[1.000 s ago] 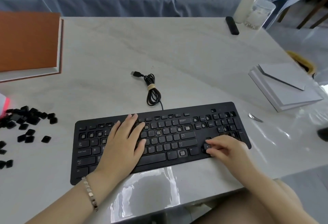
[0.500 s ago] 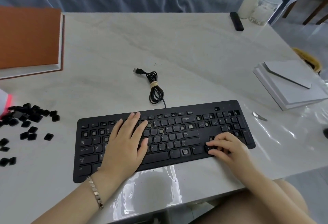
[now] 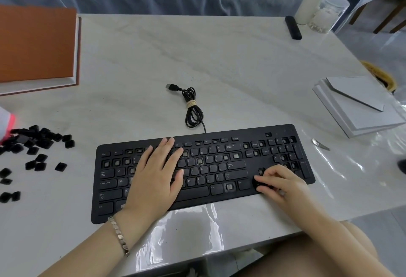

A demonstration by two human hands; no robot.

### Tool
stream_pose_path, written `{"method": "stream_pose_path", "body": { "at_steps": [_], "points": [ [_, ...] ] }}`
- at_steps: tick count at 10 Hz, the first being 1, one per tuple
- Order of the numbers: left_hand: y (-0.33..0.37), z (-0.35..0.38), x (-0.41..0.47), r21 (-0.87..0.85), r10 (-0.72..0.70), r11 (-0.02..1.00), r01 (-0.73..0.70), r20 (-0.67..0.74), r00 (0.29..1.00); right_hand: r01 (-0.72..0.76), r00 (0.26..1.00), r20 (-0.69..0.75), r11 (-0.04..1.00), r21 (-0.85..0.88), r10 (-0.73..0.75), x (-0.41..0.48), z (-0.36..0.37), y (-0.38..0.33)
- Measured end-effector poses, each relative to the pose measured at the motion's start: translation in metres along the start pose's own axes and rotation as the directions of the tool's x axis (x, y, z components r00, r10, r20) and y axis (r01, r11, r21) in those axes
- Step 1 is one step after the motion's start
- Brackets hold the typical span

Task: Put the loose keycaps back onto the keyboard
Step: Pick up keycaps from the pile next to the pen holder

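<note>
While the left hand (image 3: pixel 153 178) lies flat across the middle of the black keyboard (image 3: pixel 241 133), fingers straight and relaxed, apparently to keep it from sliding, the right hand (image 3: pixel 283 184) works at the keyboard's lower right corner. Its fingers are curled, thumb and forefinger pinching a black keycap (image 3: pixel 260 185) over the arrow-key area, probably lining it up to press home. Several sockets across the rows show bare. Loose keycaps (image 3: pixel 37 145) lie scattered at the left edge of the frame, well apart from the keyboard, on the pale table (image 3: pixel 219 68). The coiled cable (image 3: pixel 192 109) rests above the keyboard, unplugged, out of the way.
</note>
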State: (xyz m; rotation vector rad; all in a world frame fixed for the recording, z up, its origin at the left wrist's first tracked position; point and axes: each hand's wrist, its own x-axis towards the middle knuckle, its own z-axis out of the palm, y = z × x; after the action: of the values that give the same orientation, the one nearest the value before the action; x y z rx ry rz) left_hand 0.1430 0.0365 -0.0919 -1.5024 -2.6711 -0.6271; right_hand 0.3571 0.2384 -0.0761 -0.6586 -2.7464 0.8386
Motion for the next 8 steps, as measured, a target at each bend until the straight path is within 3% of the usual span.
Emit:
{"method": "stream_pose_path", "body": {
  "at_steps": [2, 5, 8],
  "points": [
    [0.0, 0.0, 0.0, -0.005, -0.005, 1.0, 0.005, 0.003, 1.0, -0.067, 0.997, 0.039, 0.998, 0.02, 0.066, 0.004, -0.002, 0.005],
    [0.0, 0.0, 0.0, -0.002, 0.003, 1.0, -0.003, -0.007, 1.0, -0.044, 0.998, -0.045, 0.999, 0.016, 0.045, 0.001, 0.002, -0.006],
    [-0.001, 0.0, 0.0, 0.001, 0.009, 1.0, -0.009, -0.005, 1.0, -0.082, 0.996, -0.015, 0.996, 0.037, 0.082, 0.003, 0.002, -0.004]
  ]
}}
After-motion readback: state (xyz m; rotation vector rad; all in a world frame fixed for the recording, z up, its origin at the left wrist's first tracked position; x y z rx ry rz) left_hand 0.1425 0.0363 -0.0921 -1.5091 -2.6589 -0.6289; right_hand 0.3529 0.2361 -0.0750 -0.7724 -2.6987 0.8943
